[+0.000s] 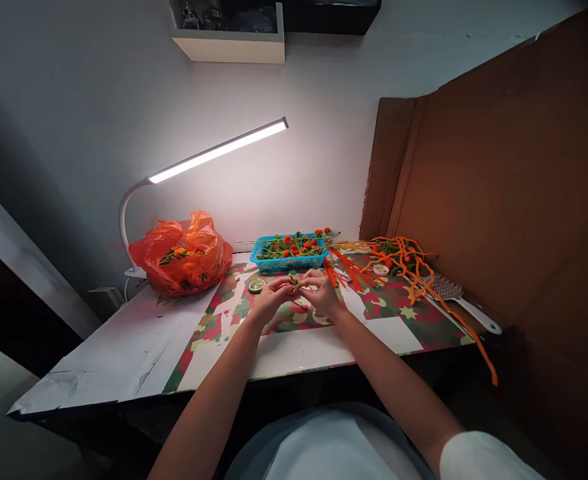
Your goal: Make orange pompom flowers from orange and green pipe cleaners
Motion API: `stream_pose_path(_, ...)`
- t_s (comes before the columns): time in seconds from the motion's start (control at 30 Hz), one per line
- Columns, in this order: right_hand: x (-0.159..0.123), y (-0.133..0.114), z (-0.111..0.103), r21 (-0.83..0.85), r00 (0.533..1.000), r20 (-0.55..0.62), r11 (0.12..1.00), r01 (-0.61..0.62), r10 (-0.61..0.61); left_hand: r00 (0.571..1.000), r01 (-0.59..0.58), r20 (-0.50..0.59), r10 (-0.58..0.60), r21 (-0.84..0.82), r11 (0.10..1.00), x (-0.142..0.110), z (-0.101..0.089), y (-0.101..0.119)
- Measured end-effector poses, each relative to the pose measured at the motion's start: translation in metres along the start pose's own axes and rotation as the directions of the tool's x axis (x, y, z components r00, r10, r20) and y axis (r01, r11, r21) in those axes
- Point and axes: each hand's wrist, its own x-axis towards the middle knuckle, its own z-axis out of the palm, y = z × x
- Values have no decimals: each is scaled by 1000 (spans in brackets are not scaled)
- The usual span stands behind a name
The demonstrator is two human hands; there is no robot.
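Close together above the front of the table, my left hand and my right hand pinch a small green fuzzy pipe cleaner piece between their fingertips. Its lower part is hidden by the fingers. A thin dark stick-like thing shows just below the hands. Beside my left hand lies a roll of green tape. Behind both hands stands a blue plastic basket of orange flowers with green stems.
An orange plastic bag with flowers stands left, by a lit lamp. Flat orange strips, tangled orange fuzzy cords, a white tape roll and a white-handled brush lie right. A cardboard wall bounds that side.
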Motion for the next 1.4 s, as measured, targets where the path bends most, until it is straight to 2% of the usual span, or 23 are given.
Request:
stream_pose_path(0.13, 3, 4, -6, 42, 992, 101, 996, -85, 80, 999, 36, 34, -38, 54, 998, 0, -2, -3)
stream_pose_path(0.27, 5, 7, -8, 124, 963, 207, 972, -201, 172, 994, 75, 75, -84, 115, 990, -1, -2, -6)
stream_pose_path(0.53, 6, 10, -9, 204, 893, 290, 890, -408, 343, 993, 77, 75, -87, 122, 990, -1, 0, -7)
stream_pose_path(0.7, 5, 9, -5, 179, 949, 180, 940, -291, 259, 999, 52, 6, -53, 74, 996, 1, -3, -7)
stream_pose_path(0.77, 4, 9, -2, 181, 956, 152, 943, -277, 252, 999, 48, -12, -47, 63, 997, 2, -4, -7)
stream_pose_path(1.03, 7, 14, 1, 294, 919, 182, 872, -391, 351, 1000, 29, 0, -29, 49, 998, 0, 1, -8)
stream_pose_path(1.17, 6, 14, 1, 266, 906, 203, 869, -416, 372, 999, 51, -4, -50, 35, 998, 0, 2, -6)
stream_pose_path(1.23, 4, 11, 1, 186, 930, 159, 915, -357, 331, 998, 68, -16, -68, 5, 998, 1, 1, -5)
stream_pose_path(1.3, 2, 6, 2, 67, 969, 63, 967, -245, 241, 997, 72, -35, -73, -26, 997, 1, 0, -3)
stream_pose_path(1.4, -1, -2, 3, -88, 994, -29, 990, -109, 106, 996, 50, -69, -54, -57, 997, 2, -1, -2)
